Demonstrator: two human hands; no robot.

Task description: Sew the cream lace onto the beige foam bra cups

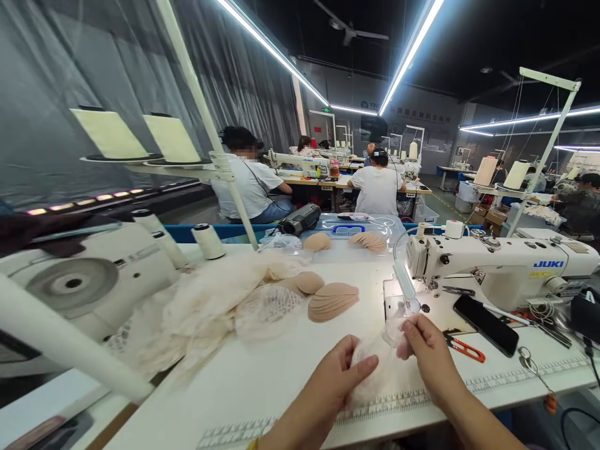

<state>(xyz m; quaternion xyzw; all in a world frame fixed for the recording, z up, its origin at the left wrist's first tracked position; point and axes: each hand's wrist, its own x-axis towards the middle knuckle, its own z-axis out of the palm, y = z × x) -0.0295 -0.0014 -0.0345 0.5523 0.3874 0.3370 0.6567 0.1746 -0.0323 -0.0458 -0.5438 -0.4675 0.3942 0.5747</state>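
Observation:
A thin, pale sheer fabric piece [370, 375] stretches between my two hands, just in front of the sewing machine's needle area. My left hand [340, 375] is closed on its left part, thumb on top. Nearer the needle, my right hand [424, 344] pinches its upper right edge between thumb and fingers. The white sewing machine [492, 262] stands right behind, its lamp lighting the needle plate. Left of my hands lie a fanned stack of beige bra cups [334, 302] and a lace piece [267, 309].
A heap of cream lace fabric [201, 306] covers the table's left side. To the right lie a black phone [486, 325], orange thread snips [466, 347] and a key ring [527, 357]. Thread cones [209, 240] stand at left. Co-workers [377, 187] sit at machines ahead.

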